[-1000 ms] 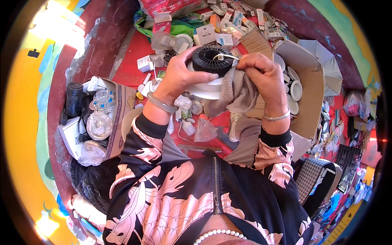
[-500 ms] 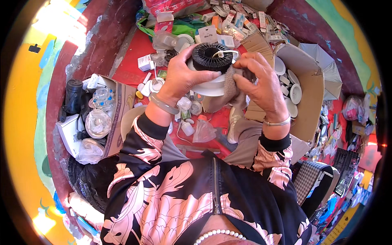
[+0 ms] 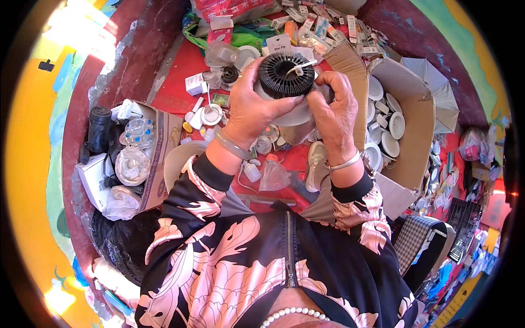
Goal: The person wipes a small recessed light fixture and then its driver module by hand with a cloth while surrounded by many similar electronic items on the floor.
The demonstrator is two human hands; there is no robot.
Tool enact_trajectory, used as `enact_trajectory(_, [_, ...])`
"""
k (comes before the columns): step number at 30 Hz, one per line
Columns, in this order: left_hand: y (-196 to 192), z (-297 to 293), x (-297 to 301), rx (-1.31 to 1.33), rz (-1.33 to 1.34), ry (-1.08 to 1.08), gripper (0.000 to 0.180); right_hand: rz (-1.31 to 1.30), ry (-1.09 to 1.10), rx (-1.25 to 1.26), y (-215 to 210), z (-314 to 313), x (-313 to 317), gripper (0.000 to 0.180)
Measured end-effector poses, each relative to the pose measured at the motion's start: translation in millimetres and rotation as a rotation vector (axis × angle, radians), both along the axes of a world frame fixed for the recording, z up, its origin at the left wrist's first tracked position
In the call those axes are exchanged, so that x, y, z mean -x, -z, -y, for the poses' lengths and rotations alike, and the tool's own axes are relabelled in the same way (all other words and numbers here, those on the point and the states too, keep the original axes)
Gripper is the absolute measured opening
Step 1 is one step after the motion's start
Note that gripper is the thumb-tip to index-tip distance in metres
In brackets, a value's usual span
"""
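- Left hand (image 3: 252,106) wrapped around the left side of a round black finned part (image 3: 285,76) seated on a white dish-shaped base (image 3: 292,116); thumb lies along the lower rim of the black fins, fingers curl behind. Firmly closed on it.
- Right hand (image 3: 334,112) closed on the right side of the same piece, fingertips pressed to the edge of the black fins; a fold of grey cloth (image 3: 298,133) hangs under the base between both hands.
- The finned part is held up in front of the chest, above the red floor covering (image 3: 175,82), black face turned toward the camera. A short white wire (image 3: 299,66) sticks out across its top.
- Pale green bangle (image 3: 232,146) on the left wrist, thin silver bangle (image 3: 345,162) on the right.
- Just below the hands: small white bulbs and clear plastic bags (image 3: 273,177) lying loose on the red covering.
- To the left, an open cardboard box (image 3: 164,143) with clear plastic housings and a black cylinder.
- To the right, a larger cardboard box (image 3: 413,109) holding many white round caps (image 3: 395,124).
- Beyond the hands, a scatter of small printed cartons (image 3: 322,24) and a green bag (image 3: 240,39).
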State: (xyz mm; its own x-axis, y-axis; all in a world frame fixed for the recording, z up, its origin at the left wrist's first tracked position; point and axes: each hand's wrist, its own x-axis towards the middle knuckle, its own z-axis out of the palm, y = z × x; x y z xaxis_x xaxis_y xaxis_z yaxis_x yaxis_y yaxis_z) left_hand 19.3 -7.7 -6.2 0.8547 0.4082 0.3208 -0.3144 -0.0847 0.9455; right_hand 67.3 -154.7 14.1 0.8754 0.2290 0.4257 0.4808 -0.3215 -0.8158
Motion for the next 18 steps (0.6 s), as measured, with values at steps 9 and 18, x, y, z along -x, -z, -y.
enact_trajectory(9, [3,-8,-3,-0.082,0.042,-0.035,0.073,0.017,-0.067,0.176,-25,5,4,0.023])
enact_trajectory(18, [4,-1,-1,-0.377,0.105,-0.16,0.078,-0.305,-0.052,0.013,-18,11,-2,0.022])
